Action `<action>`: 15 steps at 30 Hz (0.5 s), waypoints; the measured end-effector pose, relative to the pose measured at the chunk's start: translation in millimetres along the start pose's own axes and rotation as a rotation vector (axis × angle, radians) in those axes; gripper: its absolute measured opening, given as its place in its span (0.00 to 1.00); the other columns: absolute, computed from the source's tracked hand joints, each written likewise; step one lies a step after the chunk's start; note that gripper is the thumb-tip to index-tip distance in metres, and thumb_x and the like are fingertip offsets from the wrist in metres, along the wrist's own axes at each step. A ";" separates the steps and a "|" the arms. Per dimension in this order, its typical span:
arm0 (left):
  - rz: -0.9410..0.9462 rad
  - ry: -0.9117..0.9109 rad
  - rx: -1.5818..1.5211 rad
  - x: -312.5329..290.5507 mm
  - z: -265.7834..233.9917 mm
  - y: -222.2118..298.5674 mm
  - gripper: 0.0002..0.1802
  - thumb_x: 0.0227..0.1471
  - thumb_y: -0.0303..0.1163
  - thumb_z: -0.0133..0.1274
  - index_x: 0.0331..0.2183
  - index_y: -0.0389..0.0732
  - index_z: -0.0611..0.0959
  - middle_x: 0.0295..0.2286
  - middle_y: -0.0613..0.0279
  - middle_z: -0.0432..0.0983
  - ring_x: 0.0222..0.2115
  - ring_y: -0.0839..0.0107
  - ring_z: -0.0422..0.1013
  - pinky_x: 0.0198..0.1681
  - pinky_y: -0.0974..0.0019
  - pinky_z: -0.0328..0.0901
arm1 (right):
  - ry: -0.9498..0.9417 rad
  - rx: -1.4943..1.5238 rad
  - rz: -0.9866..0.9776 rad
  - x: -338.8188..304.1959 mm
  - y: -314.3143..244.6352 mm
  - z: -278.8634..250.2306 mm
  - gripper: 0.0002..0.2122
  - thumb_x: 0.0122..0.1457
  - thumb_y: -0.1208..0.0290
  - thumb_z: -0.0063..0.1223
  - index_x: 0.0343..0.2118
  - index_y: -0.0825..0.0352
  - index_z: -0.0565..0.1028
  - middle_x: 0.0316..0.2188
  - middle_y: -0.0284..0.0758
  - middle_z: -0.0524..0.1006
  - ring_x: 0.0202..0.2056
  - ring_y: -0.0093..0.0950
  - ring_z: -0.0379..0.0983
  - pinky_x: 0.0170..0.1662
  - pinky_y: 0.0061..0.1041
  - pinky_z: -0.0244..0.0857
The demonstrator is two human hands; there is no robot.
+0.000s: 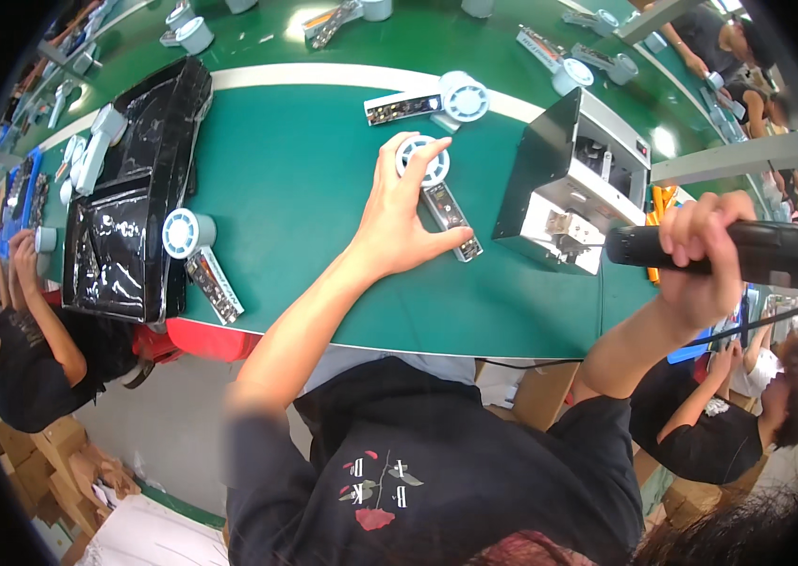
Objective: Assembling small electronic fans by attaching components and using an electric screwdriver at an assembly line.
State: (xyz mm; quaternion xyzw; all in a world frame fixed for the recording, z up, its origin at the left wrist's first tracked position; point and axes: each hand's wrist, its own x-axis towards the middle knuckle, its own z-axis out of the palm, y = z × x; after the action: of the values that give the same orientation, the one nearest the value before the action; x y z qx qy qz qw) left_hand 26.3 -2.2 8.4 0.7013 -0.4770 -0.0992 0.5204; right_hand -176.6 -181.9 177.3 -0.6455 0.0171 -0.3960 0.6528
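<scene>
My left hand [397, 212] grips a small handheld unit on the table. Its round light-blue head [423, 160] has a spoked vent, and its opened handle [451, 219] shows a dark inside with small parts. The thumb presses near the handle's end while the fingers curl over the head. My right hand [705, 241] is closed around a black electric screwdriver [767, 253], held level with its tip pointing left. That tip meets the front of a black-and-silver screw feeder [571, 179]; whether a screw is on it I cannot make out.
Similar units lie beyond my left hand [463, 98] and to the left [191, 236]. A black plastic-covered tray [125, 198] stands at the left. Across a white strip, a green conveyor belt [267, 47] carries several units. People work on both sides.
</scene>
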 end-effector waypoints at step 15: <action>0.011 0.006 -0.012 1.8 -1.6 1.0 0.54 0.30 0.35 0.75 0.61 0.51 0.67 0.56 0.41 0.53 0.58 0.43 0.58 0.58 0.49 0.62 | -0.113 0.004 0.105 -13.0 44.6 64.6 0.09 0.52 0.85 0.56 0.31 0.68 0.67 0.19 0.33 0.70 0.19 0.21 0.66 0.25 0.23 0.63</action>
State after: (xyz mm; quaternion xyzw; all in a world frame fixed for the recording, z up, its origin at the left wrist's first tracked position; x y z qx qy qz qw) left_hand 27.7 -2.6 10.6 0.6959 -0.4786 -0.0971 0.5265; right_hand -129.0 -127.9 143.4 -0.6636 0.0132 -0.3242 0.6740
